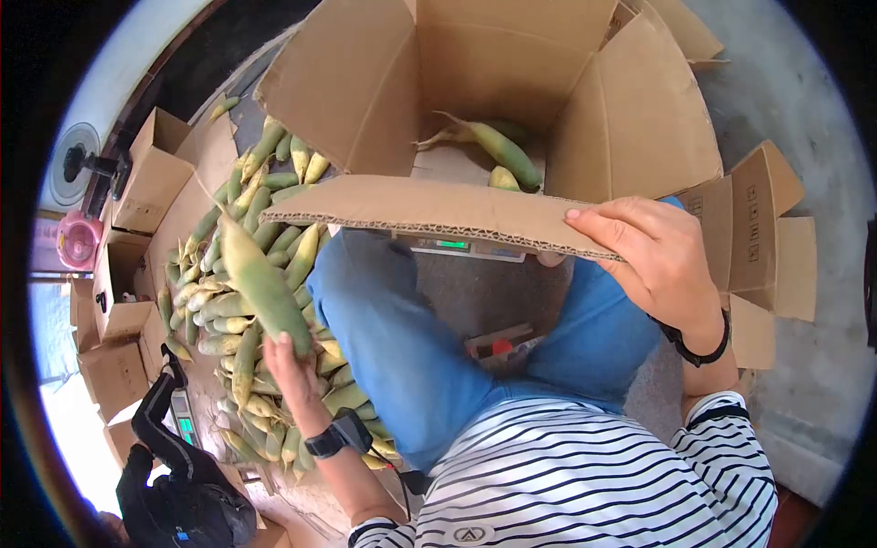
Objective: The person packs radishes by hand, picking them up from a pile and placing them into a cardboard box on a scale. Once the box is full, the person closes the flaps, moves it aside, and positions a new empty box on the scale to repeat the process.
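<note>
My left hand (294, 373) holds a long green radish (265, 285) by its thick end, with the pale root tip pointing up and away. It is over a big pile of green radishes (242, 361) beside my left knee. My right hand (656, 260) pinches the near flap (438, 203) of a tall open cardboard box (493, 55), thumb on top. At the bottom of this box lie a few radishes (505, 155), partly hidden by the flap. Under the box's near edge, a scale with a lit green display (452, 244) shows.
Several open cardboard boxes (155, 173) line the left side, and another box (754, 228) stands at the right. A co-worker in dark clothes (187, 498) is at the lower left, next to another scale (185, 425). A pink fan (79, 239) stands at far left.
</note>
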